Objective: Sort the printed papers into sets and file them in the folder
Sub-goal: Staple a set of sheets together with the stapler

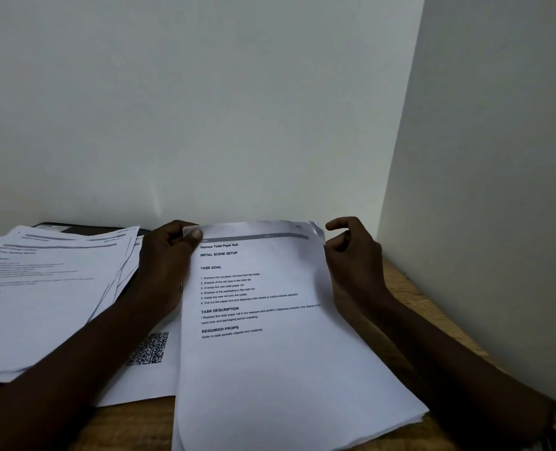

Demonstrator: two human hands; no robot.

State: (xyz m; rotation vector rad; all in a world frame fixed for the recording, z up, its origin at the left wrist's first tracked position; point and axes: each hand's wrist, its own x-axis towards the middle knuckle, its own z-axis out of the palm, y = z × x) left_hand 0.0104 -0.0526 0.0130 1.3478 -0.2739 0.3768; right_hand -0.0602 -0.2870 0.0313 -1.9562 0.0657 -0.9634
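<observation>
Printed papers [270, 353] lie stacked on the worktop [410, 297], top corner pinched by the left hand [166, 255] fingers [195, 235]. The right hand [354, 252] curls at the edge, grip unclear. One-sided lifting could fan or crease the stack.

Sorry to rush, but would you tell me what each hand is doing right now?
Left hand: pinches the paper stack's top left corner.
Right hand: curled at the stack's right edge; grip cannot be told.

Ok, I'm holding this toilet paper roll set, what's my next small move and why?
Probably square the set on the table: its sheets sit stepped at the lower right, left hand pinching the top corner, right hand at the opposite edge.
</observation>
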